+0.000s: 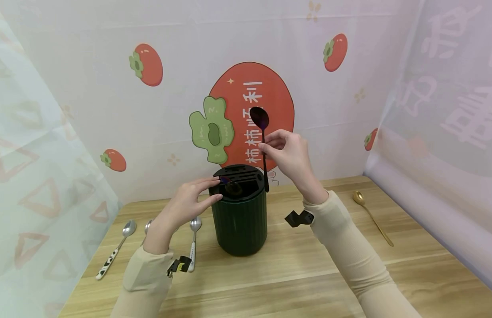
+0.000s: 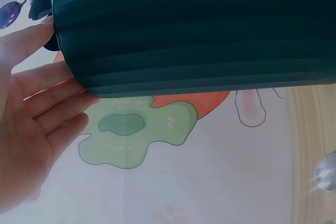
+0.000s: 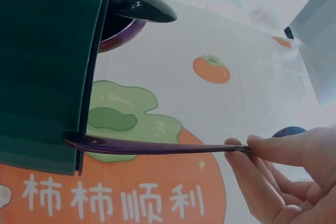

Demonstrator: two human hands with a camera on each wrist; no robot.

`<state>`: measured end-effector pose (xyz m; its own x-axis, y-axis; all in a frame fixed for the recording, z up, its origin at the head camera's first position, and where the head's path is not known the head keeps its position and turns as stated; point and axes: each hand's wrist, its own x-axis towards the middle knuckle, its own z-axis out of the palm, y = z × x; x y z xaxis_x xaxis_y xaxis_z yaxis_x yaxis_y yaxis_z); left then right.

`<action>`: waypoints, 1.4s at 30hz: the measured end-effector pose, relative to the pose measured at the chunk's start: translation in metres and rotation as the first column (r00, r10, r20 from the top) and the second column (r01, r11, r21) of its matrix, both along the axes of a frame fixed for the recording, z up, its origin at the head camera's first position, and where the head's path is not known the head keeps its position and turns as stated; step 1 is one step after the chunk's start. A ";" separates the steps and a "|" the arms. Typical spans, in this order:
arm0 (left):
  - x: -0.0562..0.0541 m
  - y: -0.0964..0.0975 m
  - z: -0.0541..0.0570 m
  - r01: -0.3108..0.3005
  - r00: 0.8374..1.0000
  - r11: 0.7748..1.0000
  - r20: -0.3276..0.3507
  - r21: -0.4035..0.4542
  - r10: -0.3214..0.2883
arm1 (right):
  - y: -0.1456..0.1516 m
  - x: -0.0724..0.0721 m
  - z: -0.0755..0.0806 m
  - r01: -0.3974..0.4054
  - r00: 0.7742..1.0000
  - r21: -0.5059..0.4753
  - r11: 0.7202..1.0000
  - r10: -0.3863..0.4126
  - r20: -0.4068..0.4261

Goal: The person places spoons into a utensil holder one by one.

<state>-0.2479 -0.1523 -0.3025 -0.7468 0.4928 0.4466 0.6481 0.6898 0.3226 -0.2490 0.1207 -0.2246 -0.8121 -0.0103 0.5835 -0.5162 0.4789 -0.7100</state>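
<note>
A dark green ribbed utensil holder (image 1: 239, 225) with a black slotted top stands upright on the table. My right hand (image 1: 291, 154) pinches a dark purple spoon (image 1: 259, 117) by its handle between thumb and fingers. Its bowl points up, and the handle's end hangs by the holder's right rim. At the left rim rests my left hand (image 1: 190, 198), fingers nearly straight and thumb apart, as the left wrist view also shows. Beside those fingertips, dark spoons (image 3: 142, 6) stick out of the holder's top, bowls up; their handles are hidden inside.
To the left on the wooden table (image 1: 277, 282) lie a silver spoon with a black-and-white handle (image 1: 106, 265), another with a white handle (image 1: 192, 256), and one partly hidden behind my left wrist. A gold spoon (image 1: 375, 218) lies at the right. Behind hangs a persimmon-printed cloth (image 1: 174, 119).
</note>
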 end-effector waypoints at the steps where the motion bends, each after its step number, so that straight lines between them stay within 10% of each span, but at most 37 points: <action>1: 0.000 0.000 0.000 0.000 1.000 1.000 0.000 0.000 0.000 | -0.001 -0.001 0.000 -0.001 1.000 -0.002 1.000 0.001 -0.003; 42: 0.000 0.001 -0.002 0.011 0.999 1.000 -0.036 0.003 -0.011 | -0.013 -0.019 -0.023 -0.038 0.999 -0.037 0.999 0.037 -0.015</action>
<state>-0.2474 -0.1515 -0.3046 -0.7248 0.4996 0.4744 0.6669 0.6815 0.3012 -0.2684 0.1073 -0.2477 -0.8031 -0.0185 0.5955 -0.5435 0.4323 -0.7195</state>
